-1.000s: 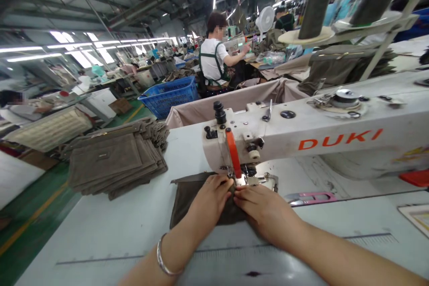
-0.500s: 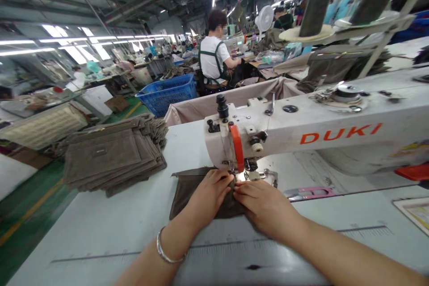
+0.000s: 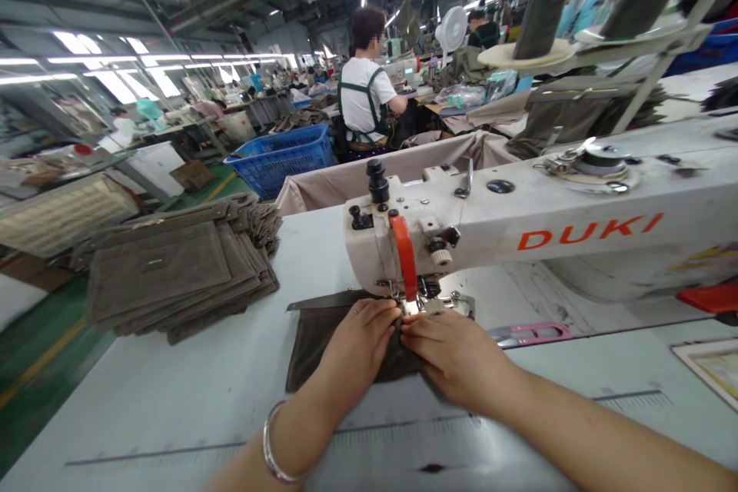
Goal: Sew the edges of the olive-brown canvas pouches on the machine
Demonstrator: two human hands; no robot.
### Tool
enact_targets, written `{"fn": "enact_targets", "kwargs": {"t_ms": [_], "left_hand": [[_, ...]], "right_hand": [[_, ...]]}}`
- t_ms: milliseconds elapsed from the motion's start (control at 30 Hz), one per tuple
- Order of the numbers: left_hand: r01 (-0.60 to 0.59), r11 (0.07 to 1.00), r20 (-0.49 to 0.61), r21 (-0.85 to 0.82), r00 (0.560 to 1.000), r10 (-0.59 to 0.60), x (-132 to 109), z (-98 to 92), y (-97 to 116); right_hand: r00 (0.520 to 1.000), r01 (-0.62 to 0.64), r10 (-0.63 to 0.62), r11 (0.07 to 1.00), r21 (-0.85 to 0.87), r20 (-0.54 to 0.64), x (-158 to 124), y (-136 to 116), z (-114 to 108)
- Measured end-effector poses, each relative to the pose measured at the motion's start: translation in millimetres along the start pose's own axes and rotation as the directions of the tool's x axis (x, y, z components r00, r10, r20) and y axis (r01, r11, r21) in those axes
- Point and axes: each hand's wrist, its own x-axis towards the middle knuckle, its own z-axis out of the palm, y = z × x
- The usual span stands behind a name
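A dark brown fabric piece (image 3: 311, 342) lies on the pale table under the head of a white sewing machine (image 3: 519, 234) marked DUKI. My left hand (image 3: 360, 342), a silver bangle on its wrist, presses down on the fabric with its fingertips just left of the needle area. My right hand (image 3: 455, 357) rests on the same piece from the right, its fingers pinched together at the fabric's edge by the presser foot (image 3: 418, 306). The two hands' fingertips almost touch.
A stack of brown fabric panels (image 3: 178, 273) sits at the table's left. Pink-handled snips (image 3: 530, 334) lie right of the needle. Thread cones (image 3: 542, 11) stand on a rack behind. A person in a white shirt (image 3: 366, 96) sews farther back beside a blue basket (image 3: 282, 157).
Both hands stay on the fabric at the needle with hardly any shift. The view has drifted slightly, so the stack sits a little further left.
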Motion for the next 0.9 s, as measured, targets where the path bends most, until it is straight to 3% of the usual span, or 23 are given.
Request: {"fn": "enact_targets", "kwargs": {"t_ms": [500, 900], "left_hand": [[0.001, 1.000, 0.013, -0.017, 1.000, -0.001, 3.1, -4.9, -0.5], [0.036, 0.995, 0.024, -0.092, 0.999, -0.034, 2.6, -3.6, 1.2]], "right_hand": [[0.996, -0.036, 0.037, 0.999, -0.016, 0.076, -1.0, -0.1, 2.7], [0.998, -0.060, 0.059, 0.996, 0.062, 0.020, -3.3, -2.9, 3.7]]}}
